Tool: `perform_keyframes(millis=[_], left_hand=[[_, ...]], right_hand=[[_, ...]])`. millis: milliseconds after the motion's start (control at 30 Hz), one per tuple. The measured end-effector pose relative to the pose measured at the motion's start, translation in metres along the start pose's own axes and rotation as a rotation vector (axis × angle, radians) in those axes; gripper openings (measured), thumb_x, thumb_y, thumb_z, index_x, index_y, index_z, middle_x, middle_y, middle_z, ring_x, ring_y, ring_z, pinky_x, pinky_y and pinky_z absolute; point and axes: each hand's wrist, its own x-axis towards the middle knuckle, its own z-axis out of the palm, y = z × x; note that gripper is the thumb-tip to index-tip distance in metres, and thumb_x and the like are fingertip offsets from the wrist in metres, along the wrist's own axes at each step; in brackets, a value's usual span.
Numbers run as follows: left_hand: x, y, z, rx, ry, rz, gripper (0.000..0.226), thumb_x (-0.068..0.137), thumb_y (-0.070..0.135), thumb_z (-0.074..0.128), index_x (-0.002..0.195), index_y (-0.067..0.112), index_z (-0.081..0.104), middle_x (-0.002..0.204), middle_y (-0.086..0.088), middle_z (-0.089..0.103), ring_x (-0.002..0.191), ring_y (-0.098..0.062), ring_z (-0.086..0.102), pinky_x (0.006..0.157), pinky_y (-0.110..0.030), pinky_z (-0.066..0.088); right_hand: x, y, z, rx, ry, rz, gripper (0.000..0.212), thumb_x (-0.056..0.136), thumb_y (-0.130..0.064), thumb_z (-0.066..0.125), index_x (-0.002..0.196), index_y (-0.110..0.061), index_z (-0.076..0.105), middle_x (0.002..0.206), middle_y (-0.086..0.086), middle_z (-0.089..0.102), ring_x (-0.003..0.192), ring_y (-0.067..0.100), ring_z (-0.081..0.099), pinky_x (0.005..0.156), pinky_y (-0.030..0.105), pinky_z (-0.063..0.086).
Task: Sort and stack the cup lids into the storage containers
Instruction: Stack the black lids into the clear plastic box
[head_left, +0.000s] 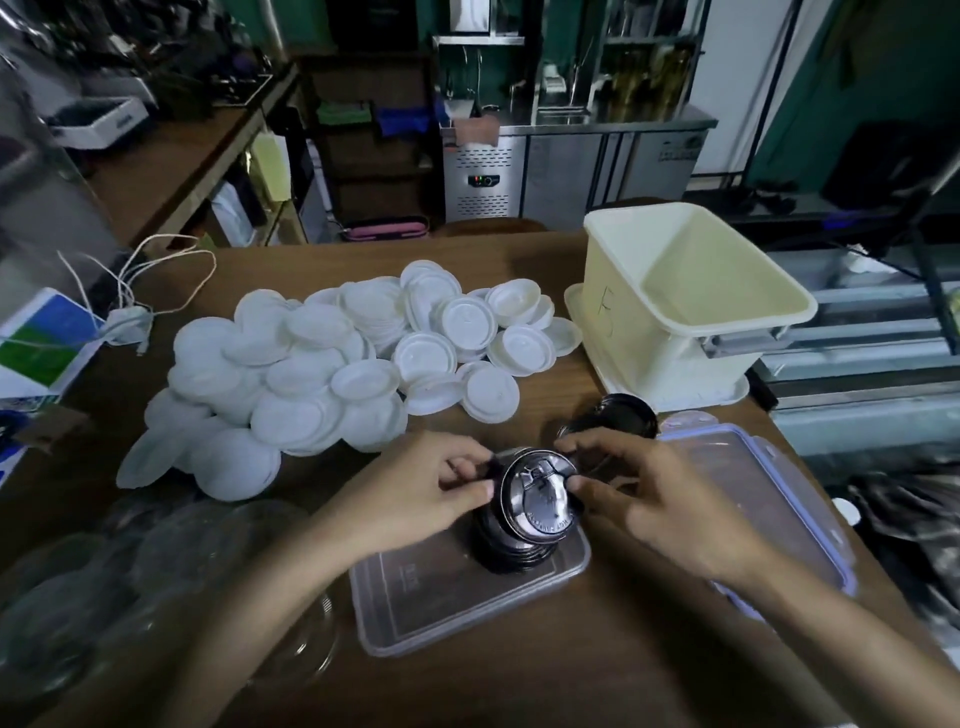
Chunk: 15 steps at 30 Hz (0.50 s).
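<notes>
A stack of black cup lids (524, 525) stands inside a clear plastic storage container (415, 618) in front of me. My left hand (421, 493) and my right hand (660, 499) both pinch the stack's top rim from either side. A few more black lids (618, 415) lie on the table behind my right hand. A large heap of white lids (332, 364) covers the middle of the wooden table. Clear lids (93, 587) lie piled at the front left.
A cream plastic tub (680, 306) sits on its lid at the back right. The clear container's blue-clipped lid (769, 499) lies to the right. A box and a white cable (124, 312) are at the left edge. Counters and a fridge stand beyond.
</notes>
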Motion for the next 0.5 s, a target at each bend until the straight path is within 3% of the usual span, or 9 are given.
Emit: perform_keyframes(millis=[100, 200, 400, 500], left_hand=[[-0.001, -0.004, 0.008, 0.026, 0.006, 0.063, 0.021, 0.093, 0.018, 0.075, 0.107, 0.034, 0.075, 0.084, 0.017, 0.070, 0.074, 0.001, 0.067, 0.073, -0.019, 0.053], [0.002, -0.009, 0.011, 0.051, 0.007, 0.083, 0.023, 0.094, 0.019, 0.074, 0.115, 0.028, 0.076, 0.089, 0.013, 0.070, 0.077, -0.002, 0.068, 0.071, -0.014, 0.048], [0.000, -0.008, 0.009, 0.009, 0.007, 0.083, 0.022, 0.100, 0.018, 0.066, 0.118, 0.027, 0.075, 0.088, 0.017, 0.075, 0.077, -0.004, 0.074, 0.078, -0.018, 0.055], [-0.003, -0.007, 0.005, 0.015, 0.007, 0.082, 0.028, 0.105, 0.019, 0.058, 0.127, 0.028, 0.073, 0.086, 0.020, 0.074, 0.079, -0.001, 0.074, 0.085, -0.030, 0.061]], right_hand=[[-0.004, -0.004, 0.009, -0.058, -0.008, 0.017, 0.025, 0.099, -0.020, 0.067, 0.119, -0.036, 0.071, 0.100, -0.016, 0.076, 0.086, 0.006, 0.072, 0.081, 0.032, 0.058], [-0.006, -0.004, 0.014, -0.150, 0.030, 0.041, 0.027, 0.098, -0.025, 0.067, 0.122, -0.036, 0.071, 0.097, -0.015, 0.075, 0.084, 0.005, 0.070, 0.078, 0.029, 0.057], [-0.008, -0.009, 0.019, -0.208, 0.092, 0.052, 0.027, 0.096, -0.031, 0.070, 0.123, -0.037, 0.071, 0.097, -0.017, 0.075, 0.087, 0.004, 0.070, 0.079, 0.021, 0.054], [-0.007, -0.010, 0.022, -0.255, 0.116, 0.032, 0.029, 0.095, -0.030, 0.072, 0.124, -0.036, 0.073, 0.097, -0.015, 0.073, 0.086, 0.004, 0.068, 0.077, 0.019, 0.052]])
